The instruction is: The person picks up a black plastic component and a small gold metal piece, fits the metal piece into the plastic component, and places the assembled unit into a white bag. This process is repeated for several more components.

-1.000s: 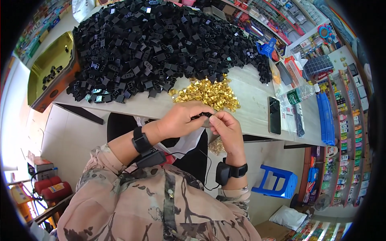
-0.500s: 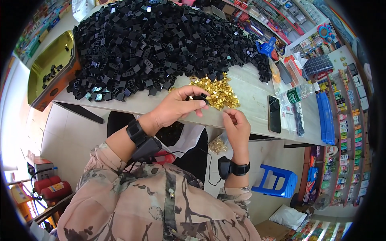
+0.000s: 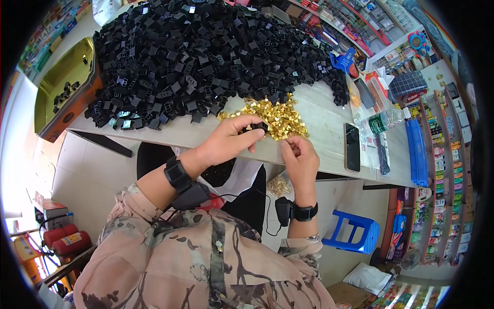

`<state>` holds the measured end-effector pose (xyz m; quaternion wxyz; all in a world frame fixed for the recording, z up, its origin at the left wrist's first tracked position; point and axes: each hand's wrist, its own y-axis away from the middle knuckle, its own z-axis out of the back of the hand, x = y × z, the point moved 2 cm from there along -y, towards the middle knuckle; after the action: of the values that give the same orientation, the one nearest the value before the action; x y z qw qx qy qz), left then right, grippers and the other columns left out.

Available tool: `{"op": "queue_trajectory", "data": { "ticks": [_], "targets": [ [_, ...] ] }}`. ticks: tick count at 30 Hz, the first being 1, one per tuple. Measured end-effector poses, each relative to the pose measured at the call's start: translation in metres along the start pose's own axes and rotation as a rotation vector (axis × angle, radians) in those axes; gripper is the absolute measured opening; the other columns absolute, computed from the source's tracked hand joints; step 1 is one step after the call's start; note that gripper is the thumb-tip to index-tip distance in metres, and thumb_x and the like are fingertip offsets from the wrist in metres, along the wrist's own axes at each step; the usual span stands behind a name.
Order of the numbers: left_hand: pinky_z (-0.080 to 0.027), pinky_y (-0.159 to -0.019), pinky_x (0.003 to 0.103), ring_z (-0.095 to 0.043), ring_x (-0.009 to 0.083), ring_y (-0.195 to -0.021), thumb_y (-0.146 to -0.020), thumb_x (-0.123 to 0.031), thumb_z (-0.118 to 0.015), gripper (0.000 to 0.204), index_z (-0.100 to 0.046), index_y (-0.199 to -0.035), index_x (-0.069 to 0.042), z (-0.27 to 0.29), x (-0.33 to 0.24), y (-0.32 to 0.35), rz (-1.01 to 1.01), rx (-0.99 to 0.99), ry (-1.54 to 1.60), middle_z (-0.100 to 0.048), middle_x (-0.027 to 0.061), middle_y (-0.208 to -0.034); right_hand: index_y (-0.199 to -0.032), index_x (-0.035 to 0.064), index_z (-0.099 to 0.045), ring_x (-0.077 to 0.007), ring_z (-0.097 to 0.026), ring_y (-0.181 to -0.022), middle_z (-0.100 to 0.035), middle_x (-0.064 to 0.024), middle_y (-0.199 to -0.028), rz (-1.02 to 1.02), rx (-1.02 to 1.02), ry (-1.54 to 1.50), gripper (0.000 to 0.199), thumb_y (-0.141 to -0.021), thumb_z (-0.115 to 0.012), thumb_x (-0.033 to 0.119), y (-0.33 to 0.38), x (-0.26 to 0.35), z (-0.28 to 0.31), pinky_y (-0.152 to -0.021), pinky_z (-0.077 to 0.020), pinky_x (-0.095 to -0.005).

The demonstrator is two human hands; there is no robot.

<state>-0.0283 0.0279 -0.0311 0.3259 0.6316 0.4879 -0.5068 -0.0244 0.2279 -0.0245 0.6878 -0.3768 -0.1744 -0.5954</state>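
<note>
My left hand pinches a small black plastic piece between thumb and index finger, just over the near edge of the gold pile. Small shiny gold metal pieces lie heaped in front of both hands. Close by on the right, my right hand has thumb and index finger pressed together at the pile's near side; whatever is between them is too small or hidden to make out. Behind the gold heap spreads a large mound of black plastic pieces, seemingly the same kind as the held one.
An orange tin box with gold inside holds a few black pieces at the table's left. On the right are a phone, a plastic bottle and a blue tray. A blue stool stands on the floor below.
My right hand has shifted slightly left, its fingertips nearer the left hand. The left hand's fingers have curled in more, still pinching the black piece.
</note>
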Motion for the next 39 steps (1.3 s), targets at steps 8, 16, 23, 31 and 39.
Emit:
{"op": "queue_trajectory", "data": {
  "ticks": [8,16,23,31,39],
  "targets": [
    [-0.045,-0.058,0.019,-0.055,0.0044,-0.067,-0.092,-0.01,-0.05,0.024,-0.056,-0.113,-0.002,-0.006,-0.004,0.004,0.004,0.181,-0.17,-0.057,0.0008,-0.085,-0.09,0.0027,-0.059,-0.0071,-0.059,-0.07,-0.061,0.0,-0.081,-0.17,0.067,-0.763,0.008,-0.086,-0.062,0.009,0.006,0.028,-0.012,-0.06,-0.0468,-0.0207],
    [-0.048,-0.061,0.022,-0.054,0.0059,-0.07,-0.091,-0.007,-0.05,0.027,-0.055,-0.117,-0.001,-0.009,-0.001,0.006,-0.064,0.023,-0.065,-0.054,0.0021,-0.096,-0.092,0.0022,-0.057,-0.0085,-0.059,-0.071,-0.061,-0.0024,-0.081,-0.153,0.019,-0.896,0.006,-0.088,-0.059,0.007,0.011,0.042,-0.024,-0.061,-0.0475,-0.0202],
    [-0.048,-0.064,0.022,-0.056,0.0089,-0.074,-0.089,-0.006,-0.053,0.027,-0.057,-0.115,0.0,-0.008,-0.004,0.006,-0.253,0.085,-0.327,-0.057,0.0039,-0.096,-0.092,0.0022,-0.057,-0.009,-0.059,-0.069,-0.061,-0.0027,-0.081,-0.21,-0.009,-0.926,0.007,-0.088,-0.059,0.008,0.014,0.036,-0.028,-0.062,-0.0472,-0.0204],
    [-0.047,-0.077,0.028,-0.059,0.0165,-0.088,-0.084,-0.006,-0.06,0.031,-0.058,-0.114,0.0,-0.008,-0.004,0.005,-0.373,0.054,-0.464,-0.062,0.0098,-0.1,-0.092,0.0028,-0.058,-0.0067,-0.055,-0.067,-0.06,-0.001,-0.079,-0.21,0.046,-1.0,0.006,-0.089,-0.058,0.008,0.015,0.035,-0.029,-0.06,-0.0442,-0.0193],
    [-0.047,-0.077,0.028,-0.06,0.0172,-0.088,-0.082,-0.005,-0.06,0.03,-0.059,-0.111,-0.001,-0.011,0.0,0.009,-0.326,0.01,-0.511,-0.064,0.0102,-0.098,-0.088,0.0049,-0.059,-0.0053,-0.052,-0.066,-0.058,0.0003,-0.076,-0.303,0.078,-0.954,0.005,-0.089,-0.058,0.01,0.016,0.037,-0.023,-0.059,-0.0418,-0.0185]
  ]
}}
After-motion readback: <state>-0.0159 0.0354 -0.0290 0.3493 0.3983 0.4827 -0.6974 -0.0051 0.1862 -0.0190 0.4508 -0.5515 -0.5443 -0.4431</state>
